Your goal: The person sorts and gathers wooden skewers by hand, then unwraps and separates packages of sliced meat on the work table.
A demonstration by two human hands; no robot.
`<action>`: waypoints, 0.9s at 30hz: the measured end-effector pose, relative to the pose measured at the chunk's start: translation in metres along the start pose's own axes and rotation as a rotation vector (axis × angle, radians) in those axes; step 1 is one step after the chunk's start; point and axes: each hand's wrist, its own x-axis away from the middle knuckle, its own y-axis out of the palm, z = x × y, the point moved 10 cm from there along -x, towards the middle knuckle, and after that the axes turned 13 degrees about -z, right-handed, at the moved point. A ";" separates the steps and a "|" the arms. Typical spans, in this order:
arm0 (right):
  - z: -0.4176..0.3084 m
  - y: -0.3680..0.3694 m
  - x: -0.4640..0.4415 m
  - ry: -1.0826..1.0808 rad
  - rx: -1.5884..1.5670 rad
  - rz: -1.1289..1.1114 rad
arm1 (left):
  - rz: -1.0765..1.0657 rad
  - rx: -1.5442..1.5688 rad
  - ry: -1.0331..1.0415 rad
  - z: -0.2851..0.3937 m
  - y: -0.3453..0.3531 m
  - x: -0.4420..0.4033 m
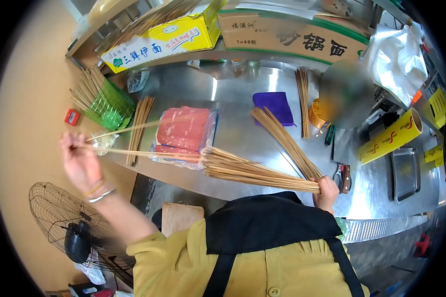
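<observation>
My right hand (326,194), at the table's front edge, is closed round one end of a thick bundle of bamboo skewers (262,173). Its other end fans out toward the middle. Out to the left, my left hand (82,161) is raised and pinches the ends of a few long skewers (143,154), which are blurred and spread apart. These cross in front of a pack of pink-red meat slices (183,128) in clear plastic. A second skewer bundle (285,138) slants down to my right hand; whether the hand grips it too, I cannot tell.
More skewers lie at left (139,128), stand in a green basket (111,106) and lie at right (303,101). A purple cloth (275,109), scissors (337,177), a yellow wrap roll (391,136) and a metal tray (406,174) are around. A fan (77,237) stands lower left.
</observation>
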 end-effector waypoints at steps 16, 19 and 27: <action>-0.003 -0.019 -0.013 -0.031 -0.012 0.076 | -0.402 -0.250 0.168 0.078 0.090 0.024; -0.004 -0.025 -0.014 -0.037 -0.022 0.102 | -0.544 -0.619 0.032 -0.005 0.118 0.061; -0.007 -0.038 -0.015 -0.037 -0.043 0.130 | -0.940 -0.931 -0.149 -0.097 0.189 0.108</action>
